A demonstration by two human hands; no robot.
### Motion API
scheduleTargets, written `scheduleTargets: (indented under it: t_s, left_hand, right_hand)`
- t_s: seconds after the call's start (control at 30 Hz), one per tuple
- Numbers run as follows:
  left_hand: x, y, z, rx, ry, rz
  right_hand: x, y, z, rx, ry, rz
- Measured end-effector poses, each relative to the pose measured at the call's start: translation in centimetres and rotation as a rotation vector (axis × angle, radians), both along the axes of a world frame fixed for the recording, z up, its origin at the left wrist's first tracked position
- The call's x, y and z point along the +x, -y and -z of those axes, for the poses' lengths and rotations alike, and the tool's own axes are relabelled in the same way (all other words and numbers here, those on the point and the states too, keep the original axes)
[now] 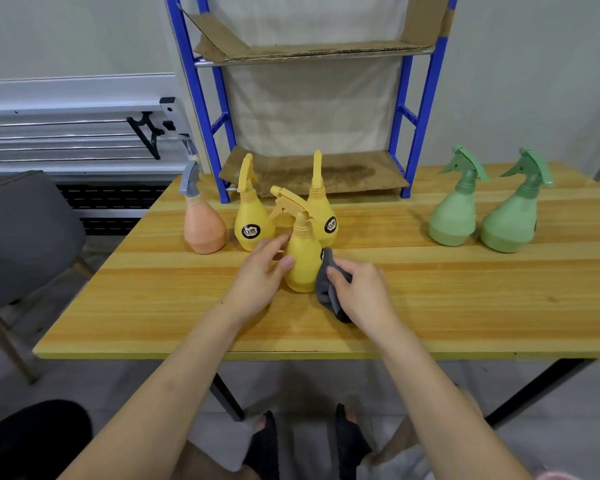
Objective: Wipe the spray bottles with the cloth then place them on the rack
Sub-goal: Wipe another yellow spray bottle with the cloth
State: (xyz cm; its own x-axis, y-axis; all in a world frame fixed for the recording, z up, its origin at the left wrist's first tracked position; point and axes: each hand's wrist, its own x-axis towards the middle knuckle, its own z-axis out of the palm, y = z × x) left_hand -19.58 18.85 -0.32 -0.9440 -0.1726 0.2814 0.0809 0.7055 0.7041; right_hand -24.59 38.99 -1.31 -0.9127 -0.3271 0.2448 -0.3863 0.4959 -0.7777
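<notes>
A yellow spray bottle stands upright on the wooden table in front of me. My left hand touches its left side, thumb and fingers against the body. My right hand grips a dark grey cloth pressed to the bottle's right side. Behind stand two more yellow bottles and an orange bottle with a grey trigger. Two green bottles stand at the right. The blue rack rises at the table's back, its cardboard shelves bare.
A grey chair stands left of the table. Metal rails run along the wall behind it. My feet in dark sandals show under the table's front edge.
</notes>
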Motion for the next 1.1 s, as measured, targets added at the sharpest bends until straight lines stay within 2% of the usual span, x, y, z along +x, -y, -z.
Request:
scheduleTargets:
  t_s: [0.2, 0.3, 0.4, 0.53, 0.63, 0.8, 1.1]
  left_hand:
    - [0.9, -0.8, -0.8, 0.088, -0.008, -0.013]
    - [1.1, -1.0, -1.0, 0.070, -0.012, -0.008]
    - [0.8, -1.7, -1.4, 0.022, -0.054, -0.080]
    - [-0.4, -3.3, -2.2, 0.003, -0.090, -0.196]
    - [-1.1, -3.6, -2.1, -0.054, -0.078, -0.218]
    - [-1.4, -3.3, -2.6, -0.140, -0.050, -0.130]
    - [-0.4, -1.8, -3.6, -0.064, 0.069, 0.048]
  right_hand:
    - [1.6, -1.5, -0.1, 0.167, -0.024, -0.068]
    - [3.0, -2.5, -0.4, 0.257, -0.107, -0.073]
    - [3.9, -3.4, -0.2, 0.360, -0.212, -0.080]
    - [4.1, -3.1, 0.5, 0.541, -0.258, -0.151]
    - [4.1, -2.9, 0.9, 0.551, -0.252, -0.175]
    - [3.1, -2.8, 1.3, 0.504, -0.224, -0.155]
    - [1.0, -2.2, 0.7, 0.476, -0.161, -0.149]
